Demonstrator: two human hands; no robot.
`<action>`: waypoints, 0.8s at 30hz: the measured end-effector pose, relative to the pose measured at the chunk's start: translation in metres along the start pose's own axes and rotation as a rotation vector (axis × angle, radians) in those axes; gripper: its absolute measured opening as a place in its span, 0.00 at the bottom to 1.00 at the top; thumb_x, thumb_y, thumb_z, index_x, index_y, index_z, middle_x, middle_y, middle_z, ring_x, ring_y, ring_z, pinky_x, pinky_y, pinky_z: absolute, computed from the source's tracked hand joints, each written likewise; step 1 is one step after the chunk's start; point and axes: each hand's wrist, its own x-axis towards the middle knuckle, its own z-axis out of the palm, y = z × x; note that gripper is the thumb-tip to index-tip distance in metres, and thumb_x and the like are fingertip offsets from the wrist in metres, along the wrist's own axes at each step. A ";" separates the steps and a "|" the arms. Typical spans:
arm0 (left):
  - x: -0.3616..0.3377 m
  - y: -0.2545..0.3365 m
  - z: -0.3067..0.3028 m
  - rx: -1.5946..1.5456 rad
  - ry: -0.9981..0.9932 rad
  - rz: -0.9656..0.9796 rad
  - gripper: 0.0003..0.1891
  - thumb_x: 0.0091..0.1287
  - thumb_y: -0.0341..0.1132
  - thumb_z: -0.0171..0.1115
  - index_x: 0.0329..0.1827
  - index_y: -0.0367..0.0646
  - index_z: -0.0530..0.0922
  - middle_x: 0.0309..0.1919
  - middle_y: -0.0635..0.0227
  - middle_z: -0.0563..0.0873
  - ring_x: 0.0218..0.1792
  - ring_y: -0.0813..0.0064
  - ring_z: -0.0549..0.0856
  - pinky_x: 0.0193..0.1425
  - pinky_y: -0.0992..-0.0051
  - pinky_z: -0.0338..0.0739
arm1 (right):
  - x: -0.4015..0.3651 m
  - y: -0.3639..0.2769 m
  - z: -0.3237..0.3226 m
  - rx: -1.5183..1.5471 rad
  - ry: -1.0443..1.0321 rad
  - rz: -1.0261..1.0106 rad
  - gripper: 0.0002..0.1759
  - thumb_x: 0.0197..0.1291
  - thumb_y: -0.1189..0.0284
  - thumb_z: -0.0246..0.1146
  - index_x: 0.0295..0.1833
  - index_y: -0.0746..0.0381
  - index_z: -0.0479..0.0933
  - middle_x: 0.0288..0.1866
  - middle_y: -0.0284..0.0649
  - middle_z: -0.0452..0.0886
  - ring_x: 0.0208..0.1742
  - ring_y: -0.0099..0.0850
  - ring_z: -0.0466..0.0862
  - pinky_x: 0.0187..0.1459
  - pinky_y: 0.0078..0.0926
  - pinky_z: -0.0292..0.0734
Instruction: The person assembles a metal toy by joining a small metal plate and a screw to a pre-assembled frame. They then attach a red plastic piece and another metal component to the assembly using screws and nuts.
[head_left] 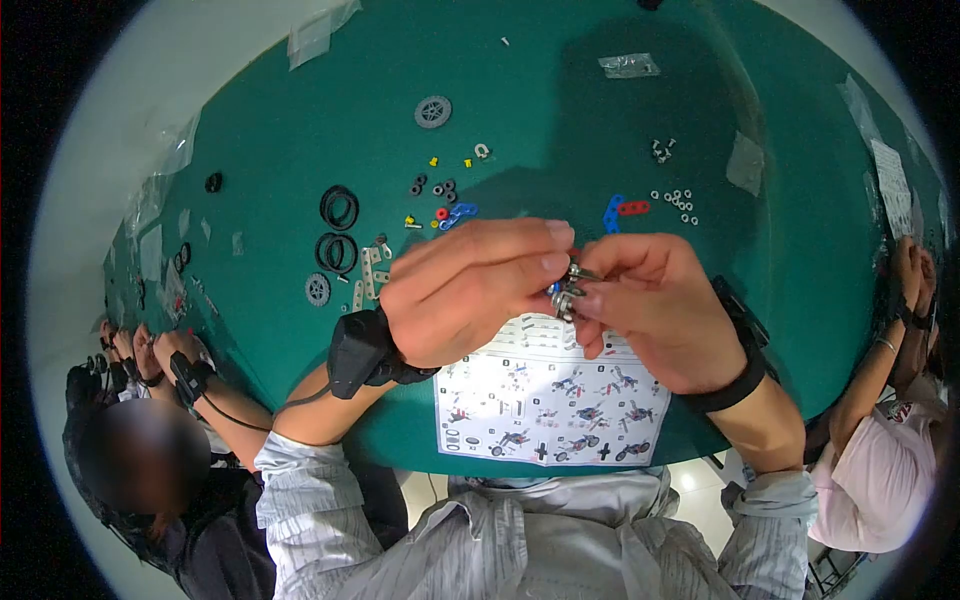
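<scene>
My left hand [470, 290] and my right hand [655, 305] meet above the green table [560, 90], both pinching a small metal and blue assembly [568, 290] between fingertips. Most of the assembly is hidden by my fingers. Under my hands lies a printed instruction sheet [555, 400] with pictures of small vehicles. Both wrists wear black bands, the left with a black box and a cable.
Loose parts lie beyond my hands: black rubber rings [338, 208], grey wheels [432, 111], perforated metal strips [370, 272], blue and red pieces [622, 210], small nuts [677, 200], plastic bags [630, 65]. One person sits at my left [150, 450], another at my right [890, 430].
</scene>
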 end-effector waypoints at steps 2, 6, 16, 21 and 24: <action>-0.003 -0.003 -0.001 -0.023 -0.026 0.035 0.15 0.60 0.20 0.68 0.51 0.31 0.81 0.51 0.45 0.87 0.51 0.50 0.89 0.51 0.62 0.88 | -0.001 -0.001 0.003 0.012 -0.013 0.012 0.09 0.63 0.78 0.69 0.46 0.71 0.82 0.35 0.41 0.87 0.33 0.26 0.88 0.35 0.21 0.84; -0.004 -0.002 -0.001 -0.027 -0.040 0.054 0.13 0.63 0.15 0.60 0.51 0.31 0.79 0.53 0.42 0.86 0.52 0.45 0.89 0.52 0.56 0.88 | -0.002 -0.001 0.002 0.003 -0.038 0.036 0.09 0.64 0.76 0.69 0.45 0.70 0.81 0.33 0.42 0.87 0.32 0.26 0.88 0.35 0.22 0.84; -0.005 0.000 0.002 -0.052 0.022 0.061 0.20 0.53 0.21 0.75 0.50 0.30 0.81 0.51 0.44 0.86 0.52 0.49 0.88 0.54 0.60 0.88 | -0.004 0.003 0.010 0.097 -0.063 0.043 0.07 0.67 0.75 0.65 0.44 0.69 0.76 0.32 0.45 0.86 0.30 0.29 0.88 0.34 0.23 0.84; -0.006 -0.001 0.003 -0.029 0.013 0.071 0.21 0.52 0.20 0.75 0.51 0.30 0.81 0.52 0.44 0.86 0.53 0.49 0.88 0.52 0.62 0.89 | -0.003 0.006 0.007 0.172 -0.095 0.022 0.07 0.67 0.76 0.64 0.44 0.69 0.75 0.33 0.45 0.86 0.31 0.31 0.89 0.34 0.27 0.87; -0.005 -0.001 0.003 0.022 0.001 0.087 0.22 0.50 0.19 0.76 0.51 0.30 0.82 0.52 0.44 0.86 0.53 0.49 0.88 0.51 0.63 0.89 | -0.003 0.007 0.005 0.203 -0.106 0.033 0.07 0.66 0.76 0.64 0.43 0.68 0.74 0.33 0.44 0.85 0.32 0.32 0.89 0.34 0.31 0.89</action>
